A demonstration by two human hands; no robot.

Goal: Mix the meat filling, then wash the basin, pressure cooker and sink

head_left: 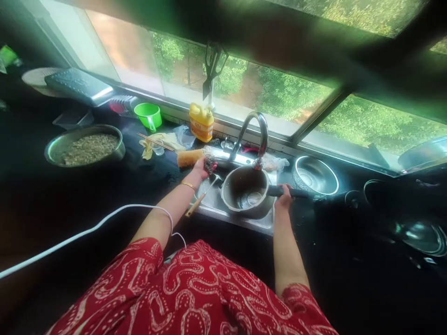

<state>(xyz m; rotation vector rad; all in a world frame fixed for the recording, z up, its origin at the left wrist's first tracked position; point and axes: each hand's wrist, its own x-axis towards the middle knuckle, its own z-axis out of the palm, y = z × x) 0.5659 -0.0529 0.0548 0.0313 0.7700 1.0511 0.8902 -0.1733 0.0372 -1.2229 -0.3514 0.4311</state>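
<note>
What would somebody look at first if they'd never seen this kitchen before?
Probably the big red shirt with pale squiggles, filling the bottom middle. Next, the deep metal pot at the sink, below the curved tap, its dark handle held in the person's right grip. Then two bright spots near the window: a yellow jug behind the sink and a green cup farther left.

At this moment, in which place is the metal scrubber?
In the head view, the metal scrubber is slightly left of centre, held in the left hand, to the left of the long-handled pot.
</note>
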